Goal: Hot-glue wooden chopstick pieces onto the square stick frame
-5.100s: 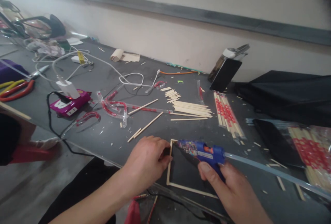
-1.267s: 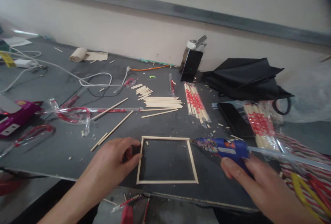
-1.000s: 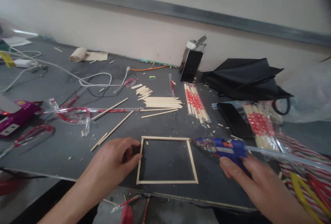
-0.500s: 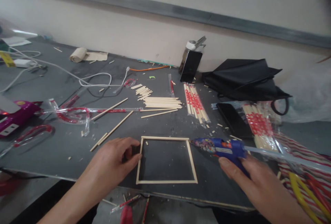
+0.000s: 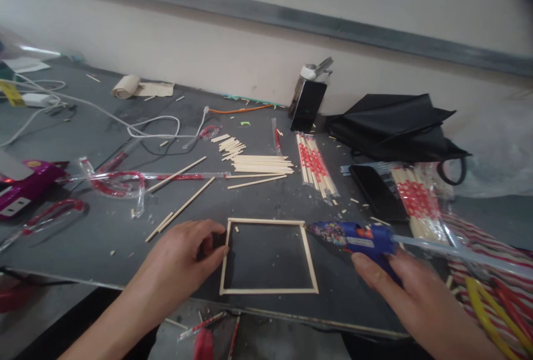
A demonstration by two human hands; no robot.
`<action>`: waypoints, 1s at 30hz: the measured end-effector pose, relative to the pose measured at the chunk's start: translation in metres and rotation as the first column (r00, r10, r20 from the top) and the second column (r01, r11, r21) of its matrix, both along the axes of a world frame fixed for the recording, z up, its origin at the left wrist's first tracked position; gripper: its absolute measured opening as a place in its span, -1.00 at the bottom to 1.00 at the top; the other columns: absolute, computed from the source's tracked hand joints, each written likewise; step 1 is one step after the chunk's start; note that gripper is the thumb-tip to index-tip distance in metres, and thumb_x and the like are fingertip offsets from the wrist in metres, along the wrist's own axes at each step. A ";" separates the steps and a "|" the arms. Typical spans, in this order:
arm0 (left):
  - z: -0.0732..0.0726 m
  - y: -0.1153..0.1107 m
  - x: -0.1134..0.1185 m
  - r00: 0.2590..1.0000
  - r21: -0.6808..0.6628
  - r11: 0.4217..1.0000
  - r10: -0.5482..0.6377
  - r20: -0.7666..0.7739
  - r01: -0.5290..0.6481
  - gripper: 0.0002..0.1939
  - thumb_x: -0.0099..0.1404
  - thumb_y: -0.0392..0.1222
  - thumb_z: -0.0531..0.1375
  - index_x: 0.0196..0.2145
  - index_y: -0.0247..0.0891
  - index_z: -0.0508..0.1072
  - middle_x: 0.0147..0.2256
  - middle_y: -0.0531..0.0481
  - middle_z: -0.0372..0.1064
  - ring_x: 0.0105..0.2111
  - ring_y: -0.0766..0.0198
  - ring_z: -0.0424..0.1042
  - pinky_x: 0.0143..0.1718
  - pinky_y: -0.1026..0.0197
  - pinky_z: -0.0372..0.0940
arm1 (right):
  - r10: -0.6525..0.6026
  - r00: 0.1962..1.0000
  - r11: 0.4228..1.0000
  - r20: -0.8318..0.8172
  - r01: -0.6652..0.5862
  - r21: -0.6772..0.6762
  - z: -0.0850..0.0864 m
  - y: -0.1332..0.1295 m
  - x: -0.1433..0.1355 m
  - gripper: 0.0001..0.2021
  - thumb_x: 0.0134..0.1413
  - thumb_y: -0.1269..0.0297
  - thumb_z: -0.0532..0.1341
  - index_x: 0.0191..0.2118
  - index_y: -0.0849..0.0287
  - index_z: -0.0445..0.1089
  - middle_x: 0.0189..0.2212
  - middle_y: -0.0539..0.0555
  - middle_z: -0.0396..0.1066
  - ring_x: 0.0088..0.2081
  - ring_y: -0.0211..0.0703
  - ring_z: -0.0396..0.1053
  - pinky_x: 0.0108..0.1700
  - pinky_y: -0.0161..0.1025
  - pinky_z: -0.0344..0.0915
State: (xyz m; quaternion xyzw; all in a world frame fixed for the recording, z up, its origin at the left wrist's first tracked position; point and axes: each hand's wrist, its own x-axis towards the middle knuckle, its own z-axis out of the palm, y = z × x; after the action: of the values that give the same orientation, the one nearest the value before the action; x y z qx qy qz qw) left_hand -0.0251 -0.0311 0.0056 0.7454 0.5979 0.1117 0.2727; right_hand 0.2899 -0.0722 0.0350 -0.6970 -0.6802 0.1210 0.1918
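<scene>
Stick frame [image 5: 308, 257], four-sided: lies flat on the surface [image 5: 259, 202], between the fingers of both hands. Left hand [image 5: 183, 260]: thumb and forefinger slightly parted, tips at the frame's left side; whether they pinch it, cannot tell. Right hand [image 5: 414, 290]: fingers wrapped round the grip of a blue glue gun [image 5: 366, 238]. Change: nozzle now at the far right corner, no longer the far left; attention appears to rest on this joint. Beyond the fingers: bare sticks [image 5: 262, 165], wrapped sticks [image 5: 316, 166]. Right of the right fingers: yellow handle [image 5: 474, 299].
</scene>
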 end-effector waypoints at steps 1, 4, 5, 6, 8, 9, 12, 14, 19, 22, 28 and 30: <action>0.000 0.000 0.000 1.000 0.000 1.000 0.000 0.002 0.000 -0.72 0.26 -0.03 0.11 -0.13 -0.14 0.47 -0.44 0.08 0.37 -0.43 0.27 0.36 -0.38 0.25 0.17 | -0.002 1.000 1.000 -0.002 0.002 0.004 0.000 0.000 0.000 -0.63 0.08 -0.09 0.08 -0.40 0.08 0.44 -0.44 0.10 0.57 -0.36 0.07 0.55 -0.22 -0.06 0.49; -0.001 0.001 0.000 1.000 0.011 1.000 -0.001 0.005 0.001 -0.72 0.25 -0.04 0.11 -0.14 -0.14 0.48 -0.45 0.08 0.37 -0.43 0.28 0.35 -0.39 0.26 0.17 | -0.011 1.000 0.999 0.002 0.011 0.031 0.002 -0.001 0.001 -0.65 0.08 -0.07 0.09 -0.40 0.07 0.44 -0.44 0.09 0.58 -0.35 0.06 0.55 -0.21 -0.07 0.49; -0.001 0.001 0.000 1.000 0.015 1.000 -0.002 0.006 0.001 -0.73 0.25 -0.05 0.12 -0.14 -0.15 0.48 -0.45 0.08 0.38 -0.43 0.27 0.35 -0.39 0.26 0.17 | -0.015 1.000 0.999 0.006 0.014 0.045 0.003 -0.001 0.001 -0.66 0.08 -0.06 0.09 -0.41 0.07 0.44 -0.44 0.08 0.57 -0.34 0.05 0.55 -0.21 -0.09 0.49; -0.001 0.001 0.000 1.000 0.019 1.000 0.000 0.006 0.000 -0.73 0.24 -0.06 0.12 -0.15 -0.15 0.48 -0.45 0.08 0.38 -0.43 0.27 0.35 -0.39 0.26 0.17 | -0.019 1.000 0.998 0.009 0.018 0.059 0.003 -0.002 0.001 -0.67 0.08 -0.06 0.10 -0.40 0.06 0.44 -0.45 0.07 0.57 -0.34 0.05 0.55 -0.21 -0.10 0.49; 0.000 0.002 0.001 1.000 0.023 1.000 0.002 0.008 -0.002 -0.74 0.24 -0.07 0.12 -0.16 -0.15 0.48 -0.46 0.07 0.38 -0.43 0.27 0.36 -0.40 0.26 0.17 | -0.016 1.000 0.998 0.013 0.015 0.069 0.004 -0.002 0.001 -0.68 0.08 -0.06 0.09 -0.37 0.05 0.45 -0.44 0.07 0.57 -0.31 0.05 0.55 -0.20 -0.12 0.49; 0.000 0.002 0.001 1.000 0.022 1.000 0.001 0.010 -0.001 -0.74 0.23 -0.08 0.12 -0.16 -0.16 0.49 -0.46 0.07 0.38 -0.43 0.27 0.36 -0.40 0.27 0.17 | -0.009 1.000 0.998 0.014 0.008 0.064 0.003 -0.002 0.001 -0.67 0.09 -0.06 0.09 -0.36 0.06 0.45 -0.44 0.07 0.58 -0.30 0.05 0.55 -0.19 -0.11 0.49; 0.000 0.001 0.000 1.000 0.022 1.000 0.000 0.014 0.000 -0.74 0.22 -0.10 0.13 -0.17 -0.16 0.49 -0.47 0.08 0.37 -0.44 0.28 0.35 -0.41 0.27 0.16 | 0.008 1.000 1.000 0.000 -0.008 0.027 0.001 -0.001 0.002 -0.64 0.12 -0.06 0.06 -0.30 0.08 0.47 -0.37 0.09 0.59 -0.25 0.07 0.55 -0.16 -0.09 0.48; 0.000 0.001 0.000 1.000 0.025 1.000 0.001 0.017 -0.001 -0.74 0.22 -0.10 0.13 -0.16 -0.16 0.50 -0.47 0.08 0.37 -0.44 0.28 0.35 -0.41 0.27 0.15 | 0.008 1.000 1.000 -0.017 -0.008 0.010 0.000 0.000 0.002 -0.63 0.12 -0.06 0.07 -0.25 0.09 0.47 -0.31 0.10 0.59 -0.22 0.08 0.54 -0.17 -0.09 0.48; 0.000 0.000 0.000 1.000 0.016 1.000 -0.003 0.009 0.003 -0.74 0.23 -0.07 0.13 -0.15 -0.15 0.49 -0.47 0.08 0.37 -0.44 0.29 0.34 -0.40 0.27 0.15 | -0.010 1.000 1.000 -0.022 0.009 -0.030 -0.003 0.002 0.005 -0.61 0.10 -0.11 0.06 -0.44 0.08 0.41 -0.45 0.10 0.55 -0.37 0.03 0.52 -0.24 -0.10 0.46; -0.001 0.000 0.000 1.000 0.018 1.000 -0.007 0.006 0.007 -0.73 0.24 -0.08 0.12 -0.14 -0.15 0.48 -0.46 0.08 0.37 -0.44 0.28 0.34 -0.40 0.27 0.15 | -0.015 0.999 0.998 -0.039 0.012 -0.064 -0.003 0.000 0.007 -0.59 0.11 -0.12 0.05 -0.53 0.06 0.35 -0.54 0.04 0.49 -0.45 -0.05 0.46 -0.35 -0.18 0.40; -0.001 0.001 -0.001 1.000 0.015 1.000 -0.010 0.005 0.010 -0.74 0.24 -0.09 0.12 -0.15 -0.15 0.47 -0.45 0.07 0.38 -0.43 0.28 0.35 -0.40 0.27 0.15 | -0.087 0.978 0.994 -0.190 0.072 -0.086 0.002 -0.008 0.002 -0.59 0.19 -0.06 0.03 -0.54 0.05 0.36 -0.49 -0.02 0.47 -0.37 -0.11 0.42 -0.36 -0.24 0.25; -0.001 0.002 0.000 1.000 0.012 1.000 -0.018 0.009 0.018 -0.75 0.24 -0.10 0.11 -0.15 -0.17 0.47 -0.46 0.08 0.37 -0.43 0.28 0.35 -0.40 0.27 0.16 | -0.099 0.962 0.995 -0.255 0.089 -0.053 0.004 -0.011 0.000 -0.59 0.15 -0.09 0.06 -0.54 0.04 0.38 -0.49 -0.01 0.47 -0.37 -0.09 0.41 -0.36 -0.23 0.25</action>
State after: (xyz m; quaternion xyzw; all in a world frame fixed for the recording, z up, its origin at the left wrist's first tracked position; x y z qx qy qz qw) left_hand -0.0255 -0.0295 0.0050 0.7519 0.5893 0.1159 0.2720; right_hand 0.2903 -0.0828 0.0393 -0.7107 -0.6131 0.2151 0.2697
